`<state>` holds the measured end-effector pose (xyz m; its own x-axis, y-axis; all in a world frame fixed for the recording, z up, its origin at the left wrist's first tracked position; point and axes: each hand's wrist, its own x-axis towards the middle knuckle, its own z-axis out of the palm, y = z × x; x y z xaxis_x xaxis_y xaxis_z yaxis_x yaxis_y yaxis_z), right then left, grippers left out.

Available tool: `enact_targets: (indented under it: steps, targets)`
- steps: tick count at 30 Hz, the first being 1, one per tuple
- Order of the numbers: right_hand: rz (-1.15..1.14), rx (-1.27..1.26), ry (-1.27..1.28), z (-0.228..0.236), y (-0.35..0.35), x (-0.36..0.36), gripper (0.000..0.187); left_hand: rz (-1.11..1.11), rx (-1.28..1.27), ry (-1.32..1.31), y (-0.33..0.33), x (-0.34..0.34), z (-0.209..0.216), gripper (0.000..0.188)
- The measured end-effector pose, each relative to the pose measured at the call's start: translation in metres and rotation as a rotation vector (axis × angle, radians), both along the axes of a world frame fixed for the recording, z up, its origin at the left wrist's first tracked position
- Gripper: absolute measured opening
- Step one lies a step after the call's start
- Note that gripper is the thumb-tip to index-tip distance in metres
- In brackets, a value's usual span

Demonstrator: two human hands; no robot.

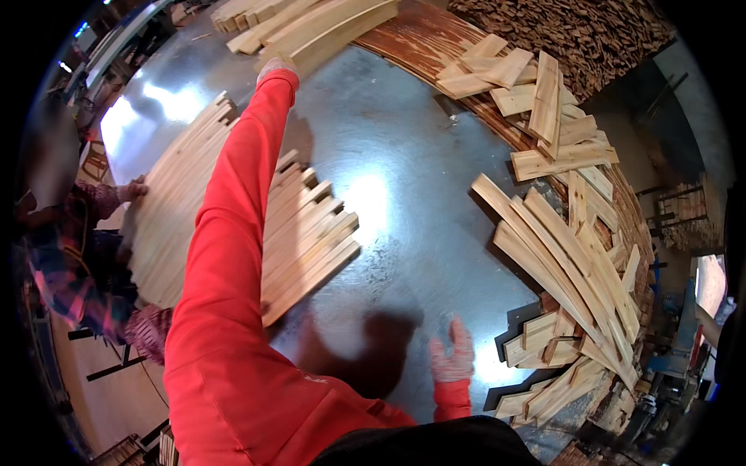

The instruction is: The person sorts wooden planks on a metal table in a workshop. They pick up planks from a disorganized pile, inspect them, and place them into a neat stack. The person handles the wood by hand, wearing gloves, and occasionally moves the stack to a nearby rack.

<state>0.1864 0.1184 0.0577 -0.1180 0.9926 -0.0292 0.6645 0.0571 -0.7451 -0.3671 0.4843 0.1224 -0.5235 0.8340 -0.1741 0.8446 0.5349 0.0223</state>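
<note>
Plainly, label by label:

Left hand: the left hand [277,68] is stretched far out toward 11 o'clock, gloved, resting on the near end of a stack of long wood slats [326,27] at the far edge of the tabletop [404,155]. Whether its fingers are closed on a slat I cannot tell; the glove is small and partly hidden by the sleeve.

Right hand: the right hand [452,353] hovers low at 5 o'clock over the shiny metal tabletop, gloved, fingers spread open, holding nothing.

Laid slats: a neat side-by-side row of slats [307,241] lies at 9 o'clock, partly under the red sleeve; another person's hand [134,189] rests on its left edge.

Loose supply: a jumbled heap of slats [571,256] lies at 3 o'clock, with more short pieces [536,93] at 1 o'clock.

Progress: judging by the layout, a good many slats are already ordered into the row, while the large heap on the right and the far stack are unsorted, so much seems left.
</note>
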Motion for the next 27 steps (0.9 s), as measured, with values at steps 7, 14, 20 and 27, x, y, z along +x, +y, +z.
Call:
enact_targets:
  steps: [7, 14, 20, 27]
  targets:
    - [-0.148, 0.406, -0.696, 0.06, 0.187, 0.142, 0.052, -0.114, 0.263, -1.047, -0.068, 0.197, -0.051, 0.045]
    - [-0.303, -0.164, -1.065, -0.02, 0.338, 0.267, 0.086, 0.134, -0.169, -2.183, -0.266, 0.394, -0.116, 0.031]
    - [-0.225, -0.205, -0.77, -0.012, 0.386, 0.343, 0.085, 0.537, -0.197, -2.499, -0.269, 0.502, -0.157, 0.046]
    - [-0.051, -0.009, -0.91, -0.012, 0.378, 0.247, 0.078, 0.878, 0.032, -2.347, -0.179, 0.571, -0.152, 0.072]
